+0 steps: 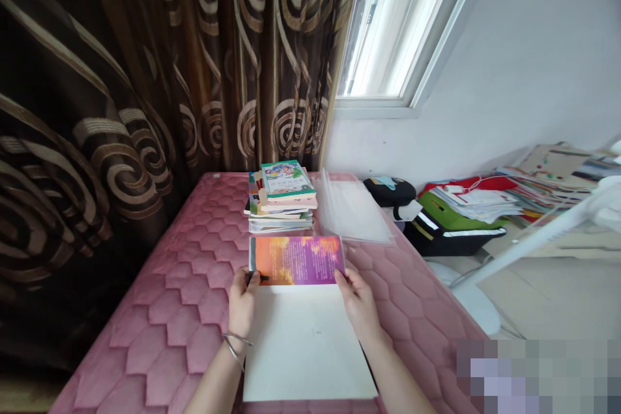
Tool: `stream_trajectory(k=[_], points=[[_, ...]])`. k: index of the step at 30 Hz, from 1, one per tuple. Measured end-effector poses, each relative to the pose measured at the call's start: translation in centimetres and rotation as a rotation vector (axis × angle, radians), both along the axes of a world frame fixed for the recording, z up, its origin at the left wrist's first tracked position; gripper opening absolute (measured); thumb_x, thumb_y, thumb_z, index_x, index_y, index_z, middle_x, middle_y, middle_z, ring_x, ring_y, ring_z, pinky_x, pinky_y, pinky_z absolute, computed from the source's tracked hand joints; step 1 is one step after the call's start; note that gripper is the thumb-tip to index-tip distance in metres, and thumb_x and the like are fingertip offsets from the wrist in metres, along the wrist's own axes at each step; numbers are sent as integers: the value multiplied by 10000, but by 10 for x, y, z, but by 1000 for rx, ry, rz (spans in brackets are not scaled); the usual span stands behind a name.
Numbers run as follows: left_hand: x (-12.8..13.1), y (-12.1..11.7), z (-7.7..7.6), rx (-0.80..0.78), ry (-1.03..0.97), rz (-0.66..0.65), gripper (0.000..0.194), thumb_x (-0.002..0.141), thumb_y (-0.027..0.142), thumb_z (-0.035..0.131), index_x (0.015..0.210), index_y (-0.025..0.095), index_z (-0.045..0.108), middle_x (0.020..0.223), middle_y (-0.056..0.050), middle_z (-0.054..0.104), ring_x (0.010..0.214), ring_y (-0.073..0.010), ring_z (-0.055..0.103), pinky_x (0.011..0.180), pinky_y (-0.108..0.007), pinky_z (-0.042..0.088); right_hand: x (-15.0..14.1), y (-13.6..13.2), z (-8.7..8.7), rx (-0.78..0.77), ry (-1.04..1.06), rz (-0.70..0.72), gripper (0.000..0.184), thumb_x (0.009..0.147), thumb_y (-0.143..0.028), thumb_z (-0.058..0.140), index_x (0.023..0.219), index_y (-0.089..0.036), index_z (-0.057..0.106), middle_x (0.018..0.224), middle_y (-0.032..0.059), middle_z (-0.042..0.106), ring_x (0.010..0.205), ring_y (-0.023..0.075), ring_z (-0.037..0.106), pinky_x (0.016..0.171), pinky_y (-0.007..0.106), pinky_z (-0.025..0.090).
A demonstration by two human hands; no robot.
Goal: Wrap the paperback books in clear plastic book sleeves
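Observation:
In the head view, both hands grip an orange and purple book cover [298, 260] printed with pale text. It is held level at its two sides, and its edges look glossy, like clear plastic. My left hand [243, 294] has its thumb on top of the left edge, with a metal bangle at the wrist. On the right edge, the thumb of my right hand [356, 297] presses from above. Fingers underneath are hidden. A large white page [310, 343] with a tiny mark at its middle lies between my forearms, below the cover. Whether the two are joined I cannot tell.
Past my hands, a stack of books [284, 200] stands on the pink quilted mattress [169, 310]. Clear plastic sheets [356, 210] lie to its right. A patterned curtain [218, 65] hangs left. Bags [446, 226], papers and a white lamp [524, 239] are at the right.

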State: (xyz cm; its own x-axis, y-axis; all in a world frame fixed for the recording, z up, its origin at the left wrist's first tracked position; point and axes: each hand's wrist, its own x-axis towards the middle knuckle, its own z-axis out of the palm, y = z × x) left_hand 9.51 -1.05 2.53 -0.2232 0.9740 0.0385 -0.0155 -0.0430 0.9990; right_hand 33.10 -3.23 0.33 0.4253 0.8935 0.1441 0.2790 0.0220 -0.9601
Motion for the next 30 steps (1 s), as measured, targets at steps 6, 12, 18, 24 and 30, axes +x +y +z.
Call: stream_trajectory(k=[6, 12, 18, 24, 30], points=[[-1, 2, 0, 26, 67, 31, 413, 706, 587, 640, 743, 182, 572, 667, 1, 596, 619, -144, 526, 581, -244, 399, 4, 3, -9, -39, -33, 38, 477, 803, -662, 489, 912, -244, 690, 738, 29, 706, 663, 225, 640, 579, 292, 492], [0, 4, -4, 80, 76, 50, 422, 718, 602, 633, 718, 185, 569, 661, -12, 614, 617, -153, 551, 587, -250, 416, 4, 3, -10, -28, -76, 37, 453, 822, -642, 471, 900, -245, 674, 734, 24, 700, 659, 218, 638, 584, 290, 492], [-1, 7, -9, 80, 64, 35, 388, 727, 570, 629, 729, 187, 569, 671, -14, 620, 629, -154, 558, 599, -250, 416, 4, 4, -7, -10, -95, 29, 439, 822, -629, 481, 892, -238, 668, 718, 18, 692, 640, 206, 628, 577, 277, 482], [1, 8, -10, 103, 90, 65, 359, 733, 547, 622, 713, 196, 550, 668, -3, 603, 617, -145, 540, 586, -243, 408, 4, 4, -8, -3, -130, 1, 433, 825, -623, 481, 885, -238, 670, 682, 12, 682, 642, 204, 625, 601, 276, 481], [2, 7, -9, 94, 119, 74, 365, 742, 560, 603, 728, 199, 555, 687, -19, 619, 636, -163, 558, 595, -257, 419, 4, 5, -10, -19, -141, -8, 434, 833, -621, 473, 906, -240, 667, 703, 14, 690, 668, 205, 633, 620, 277, 485]])
